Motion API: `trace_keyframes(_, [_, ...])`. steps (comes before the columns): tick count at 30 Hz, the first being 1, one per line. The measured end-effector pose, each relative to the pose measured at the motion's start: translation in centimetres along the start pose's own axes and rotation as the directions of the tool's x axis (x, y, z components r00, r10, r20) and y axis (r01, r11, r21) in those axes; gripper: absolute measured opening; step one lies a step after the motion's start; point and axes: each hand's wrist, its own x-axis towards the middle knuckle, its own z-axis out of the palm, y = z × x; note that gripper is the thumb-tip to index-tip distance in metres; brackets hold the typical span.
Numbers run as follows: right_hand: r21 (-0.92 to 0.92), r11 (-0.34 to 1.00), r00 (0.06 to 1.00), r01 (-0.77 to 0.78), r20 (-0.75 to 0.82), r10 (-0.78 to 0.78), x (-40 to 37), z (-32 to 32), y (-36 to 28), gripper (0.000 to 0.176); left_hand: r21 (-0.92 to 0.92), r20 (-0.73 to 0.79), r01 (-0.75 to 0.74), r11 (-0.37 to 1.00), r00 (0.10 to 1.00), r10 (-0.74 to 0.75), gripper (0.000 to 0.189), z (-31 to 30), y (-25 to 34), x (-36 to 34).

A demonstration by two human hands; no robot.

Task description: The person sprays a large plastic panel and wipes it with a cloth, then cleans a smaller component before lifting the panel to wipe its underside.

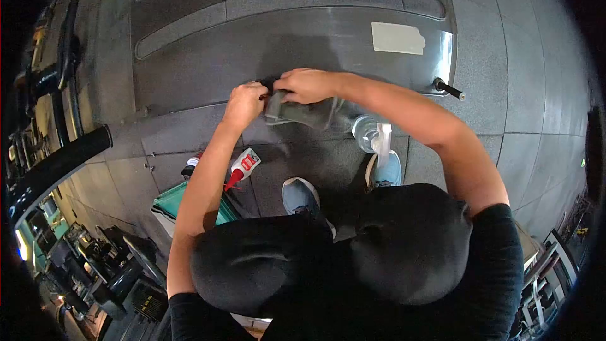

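Head view: right hand point(307, 85) clamped on one grey cloth point(306, 113), left hand point(245, 105) unclear in its hold, one clear bottle point(364, 132) nearby.

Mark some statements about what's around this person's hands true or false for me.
1. The bare right hand touches a folded grey cloth. True.
2. A clear plastic spray bottle with a white trigger is in the left hand. False: it is near the blue right shoe.
3. A white plastic bottle with a red nozzle is on the dark tiled floor. True.
4. The pale rectangular sheet is under the cloth. False: it is apart, beyond the right forearm.
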Motion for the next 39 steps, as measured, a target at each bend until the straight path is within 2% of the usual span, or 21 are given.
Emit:
trace_keyframes(2, [0.014,1.0,1.0,0.006,-0.006,-0.006,1.1,0.4,0.3,0.038,0.037,-0.063,0.11,0.993,0.992,-0.108,0.017,0.3,-0.9,-0.6])
trace_keyframes(5, [0.036,0.999,0.999,-0.008,0.032,0.007,-0.1,-0.1,0.1,0.04,0.019,-0.07,0.076,0.997,0.995,-0.075,0.018,-1.5,-1.7,-1.9])
trace_keyframes(7, [0.07,0.997,0.999,-0.02,-0.025,0.021,-2.5,0.2,0.4,0.042,-0.004,-0.048,0.132,0.991,0.99,-0.132,0.02,-1.9,-2.0,-2.2])
trace_keyframes(9, [0.06,0.987,0.988,-0.149,-0.035,0.152,-6.3,-1.1,-0.3,0.046,0.047,-0.097,0.052,0.998,0.994,-0.047,0.023,-1.9,-1.7,-2.6])
trace_keyframes(11, [0.022,0.968,0.963,-0.249,-0.098,0.25,-11.6,-2.4,-1.0,0.047,0.034,-0.11,0.041,0.999,0.993,-0.037,0.022,-2.0,-1.4,-2.5])
trace_keyframes(15, [-0.036,0.88,0.837,-0.474,-0.326,0.438,-22.8,-1.7,-0.7,0.046,0.029,-0.104,0.03,0.999,0.994,-0.027,0.02,-1.9,-1.9,-2.6])
trace_keyframes(18, [-0.113,0.777,0.707,-0.619,-0.511,0.489,-28.1,-1.2,-1.8,0.045,0.054,-0.063,-0.001,0.999,0.998,0.004,0.023,-2.3,-1.9,-2.6])
trace_keyframes(20, [-0.108,0.723,0.614,-0.683,-0.621,0.487,-28.9,0.8,-1.1,0.045,0.089,-0.117,0.031,0.996,0.993,-0.02,0.022,-2.8,-1.6,-3.0])
trace_keyframes(21, [-0.111,0.732,0.624,-0.672,-0.617,0.48,-27.8,0.7,-0.8,0.045,0.116,-0.164,0.052,0.992,0.986,-0.033,0.02,-2.9,-1.5,-3.4])
trace_keyframes(22, [-0.117,0.701,0.577,-0.703,-0.67,0.467,-26.2,0.7,-0.5,0.046,0.122,-0.168,0.064,0.991,0.985,-0.043,0.02,-2.6,-1.7,-3.6])
trace_keyframes(23, [-0.117,0.67,0.528,-0.733,-0.719,0.453,-24.8,0.8,-0.1,0.047,0.079,-0.156,0.079,0.994,0.986,-0.066,0.018,-2.2,-2.0,-3.8])
trace_keyframes(24, [-0.124,0.661,0.524,-0.74,-0.722,0.452,-23.6,0.7,0.8,0.049,0.037,-0.142,0.096,0.995,0.986,-0.09,0.016,-1.9,-2.3,-4.1])
trace_keyframes(25, [-0.149,0.688,0.555,-0.71,-0.72,0.417,-22.4,0.1,1.9,0.053,0.044,-0.142,0.111,0.993,0.984,-0.104,0.016,-2.2,-2.3,-4.2])
trace_keyframes(28, [-0.147,0.739,0.604,-0.657,-0.69,0.399,-17.5,-2.5,5.2,0.051,0.062,0.002,0.159,0.985,0.987,-0.16,0.013,-2.9,-1.9,-3.7])
trace_keyframes(30, [-0.134,0.804,0.679,-0.58,-0.625,0.385,-13.8,-4.4,7.6,0.049,0.059,0.005,0.155,0.986,0.988,-0.155,0.013,-2.6,-2.2,-3.8])
trace_keyframes(31, [-0.139,0.808,0.685,-0.573,-0.623,0.379,-11.9,-5.0,8.1,0.049,0.054,0.015,0.143,0.988,0.989,-0.144,0.013,-2.5,-2.4,-3.9])
trace_keyframes(33, [-0.19,0.857,0.782,-0.48,-0.535,0.319,-7.9,-5.4,8.8,0.047,0.058,-0.003,0.15,0.987,0.989,-0.15,0.013,-2.1,-2.6,-4.0])
trace_keyframes(35, [-0.195,0.879,0.819,-0.435,-0.491,0.297,-5.4,-5.0,8.7,0.047,0.056,-0.014,0.166,0.984,0.986,-0.166,0.013,-1.8,-2.5,-4.5])
trace_keyframes(37, [-0.203,0.899,0.855,-0.387,-0.443,0.268,-2.6,-5.0,9.0,0.047,0.066,-0.024,0.119,0.991,0.993,-0.118,0.013,-1.8,-2.6,-4.4])
trace_keyframes(39, [-0.249,0.933,0.92,-0.259,-0.358,0.16,0.6,-5.1,9.3,0.048,0.059,-0.042,0.116,0.991,0.993,-0.114,0.013,-1.7,-2.8,-4.4])
